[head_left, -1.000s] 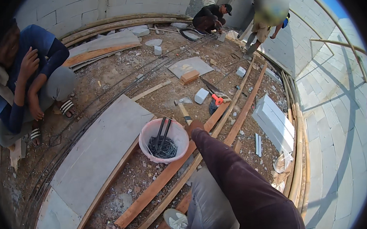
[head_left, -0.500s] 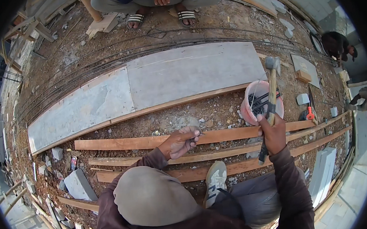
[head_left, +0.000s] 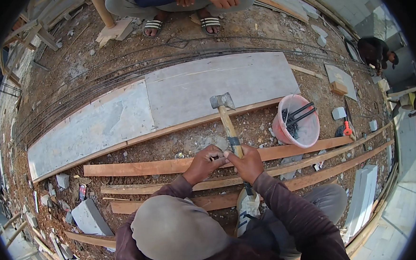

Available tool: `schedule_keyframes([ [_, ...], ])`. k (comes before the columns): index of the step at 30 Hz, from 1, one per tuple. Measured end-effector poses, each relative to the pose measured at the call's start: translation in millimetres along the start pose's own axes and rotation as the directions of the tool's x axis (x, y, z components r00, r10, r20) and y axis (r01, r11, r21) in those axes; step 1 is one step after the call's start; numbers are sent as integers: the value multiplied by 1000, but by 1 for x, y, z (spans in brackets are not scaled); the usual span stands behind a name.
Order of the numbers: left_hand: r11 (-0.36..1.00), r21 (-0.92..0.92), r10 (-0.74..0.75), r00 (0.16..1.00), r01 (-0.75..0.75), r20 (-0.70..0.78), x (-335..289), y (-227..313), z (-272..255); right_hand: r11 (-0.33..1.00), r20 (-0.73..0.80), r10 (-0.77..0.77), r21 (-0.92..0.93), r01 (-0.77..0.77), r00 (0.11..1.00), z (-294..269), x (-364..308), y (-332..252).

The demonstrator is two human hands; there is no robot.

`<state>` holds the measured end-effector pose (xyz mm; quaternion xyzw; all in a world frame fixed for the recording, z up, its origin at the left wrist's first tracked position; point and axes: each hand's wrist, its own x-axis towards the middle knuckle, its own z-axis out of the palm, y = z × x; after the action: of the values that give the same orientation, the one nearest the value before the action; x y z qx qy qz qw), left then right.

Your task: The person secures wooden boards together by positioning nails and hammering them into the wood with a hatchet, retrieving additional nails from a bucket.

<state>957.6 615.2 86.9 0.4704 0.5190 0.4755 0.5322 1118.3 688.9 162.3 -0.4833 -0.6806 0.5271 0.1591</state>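
Below, head view, the only view supplied. The person crouches over a run of wooden battens on rubble-strewn ground. The right hand (head_left: 248,163) is wrapped around the wooden handle of a hammer (head_left: 227,121), fingers curled tight about the shaft; the steel head points away from the body and sits raised over the gravel just short of the grey slabs. The left hand (head_left: 205,162) rests on the nearest long batten (head_left: 139,167), its fingers (head_left: 215,153) bunched together in a pinch right beside the hammer grip; whatever small item they pinch is too small to tell, possibly a nail.

Step in hand, as a judgement: setting up a strike on the batten, with the left hand steadying the spot. The next move would call for a short, controlled swing landing clear of the pinching fingertips.

Count: one hammer; about three long battens lying roughly parallel before the knees; two grey slabs (head_left: 214,84) laid end to end beyond them; one pink bucket (head_left: 297,124) to the right holding dark metal pieces; one red-handled tool (head_left: 347,130) just past the bucket. A second person squats at the top edge, sandalled feet (head_left: 182,23) visible; a third person (head_left: 377,53) bends over at far right.
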Motion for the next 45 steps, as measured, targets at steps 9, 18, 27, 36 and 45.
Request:
schedule_keyframes([
  [9,908,416,158,883,46,-443,78,-30,-117,987,-103,47,-151,-62,994,-21,-1,1],
  [18,809,584,270,927,-71,-262,78,-47,-133,982,36,185,39,-186,982,-6,3,12],
  [27,813,579,268,922,-61,-279,70,-46,-131,805,17,-179,-572,156,984,39,34,20],
  [36,785,604,343,907,-134,-245,71,-48,-134,791,32,-171,-591,156,985,54,34,28],
  [45,789,600,319,921,-128,-224,68,-49,-136,840,39,-75,-535,84,996,53,34,18],
])
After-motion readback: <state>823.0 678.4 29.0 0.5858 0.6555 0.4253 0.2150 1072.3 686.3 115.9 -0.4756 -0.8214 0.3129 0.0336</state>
